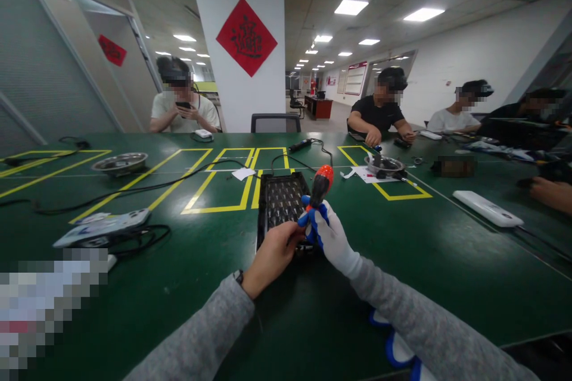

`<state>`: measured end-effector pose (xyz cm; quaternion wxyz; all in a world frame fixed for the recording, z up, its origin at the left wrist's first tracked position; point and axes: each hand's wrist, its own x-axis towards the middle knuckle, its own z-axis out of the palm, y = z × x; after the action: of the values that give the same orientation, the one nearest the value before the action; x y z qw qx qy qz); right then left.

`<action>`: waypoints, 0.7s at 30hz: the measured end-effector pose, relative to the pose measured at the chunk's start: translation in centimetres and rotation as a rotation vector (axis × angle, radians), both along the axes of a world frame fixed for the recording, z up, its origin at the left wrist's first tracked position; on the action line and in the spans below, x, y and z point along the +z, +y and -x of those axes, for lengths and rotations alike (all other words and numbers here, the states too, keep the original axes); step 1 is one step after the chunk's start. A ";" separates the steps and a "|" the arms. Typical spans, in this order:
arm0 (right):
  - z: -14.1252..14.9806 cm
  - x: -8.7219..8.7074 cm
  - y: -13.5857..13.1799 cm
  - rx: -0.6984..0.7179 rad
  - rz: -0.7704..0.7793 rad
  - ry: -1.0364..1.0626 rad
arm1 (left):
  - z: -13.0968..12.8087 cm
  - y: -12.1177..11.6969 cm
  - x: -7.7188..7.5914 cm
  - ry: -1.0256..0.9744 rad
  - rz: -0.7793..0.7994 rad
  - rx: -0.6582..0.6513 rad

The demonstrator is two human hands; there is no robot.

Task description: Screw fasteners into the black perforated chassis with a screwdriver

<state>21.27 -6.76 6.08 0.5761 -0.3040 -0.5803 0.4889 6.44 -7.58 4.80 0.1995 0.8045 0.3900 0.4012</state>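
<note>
My 2 grey sleeves [196,333] are reaching in from the table's near edge, with a blue-and-white glove [400,350] lying beneath the right forearm. My right hand [335,241], in a white glove with blue fingers, is gripping a tool with a red-orange top and black body [320,189]. Its long axis is standing nearly upright, the red end tilting slightly right. My bare left hand [272,253] is bringing its closed fingertips to the gloved fingers at the tool's lower end; I cannot tell whether they are pinching anything.

The black rectangular tray [260,214] with rows of small pieces is lying just beyond and left of the meeting hands, its long axis running towards the table's far edge. My left hand is nearer its left side, and both hands are hiding much of its near end.

A white paper [243,174] is resting beside the tray's far left corner, near a black cable [179,180]. A round steel bowl [120,164] is sitting towards the table's far left corner.
</note>
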 end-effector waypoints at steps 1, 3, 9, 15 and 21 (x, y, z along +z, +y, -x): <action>0.0 0.1 0.0 -0.002 0.002 -0.011 | 0.0 0.0 0.0 0.014 -0.006 -0.001; 0.0 0.1 0.0 0.002 0.009 -0.013 | -0.1 0.0 0.1 0.033 -0.021 0.033; 0.0 0.1 0.0 0.039 0.031 0.008 | 0.0 0.1 -0.1 -0.003 -0.017 0.110; -0.2 0.3 0.2 0.022 0.029 -0.015 | 0.1 0.0 0.0 0.023 0.004 0.026; -0.1 0.2 0.2 0.009 0.036 0.020 | 0.1 0.1 -0.2 -0.020 -0.009 0.100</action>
<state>21.37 -6.52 6.25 0.5740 -0.3068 -0.5669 0.5049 6.33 -7.44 4.57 0.1792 0.7809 0.4260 0.4203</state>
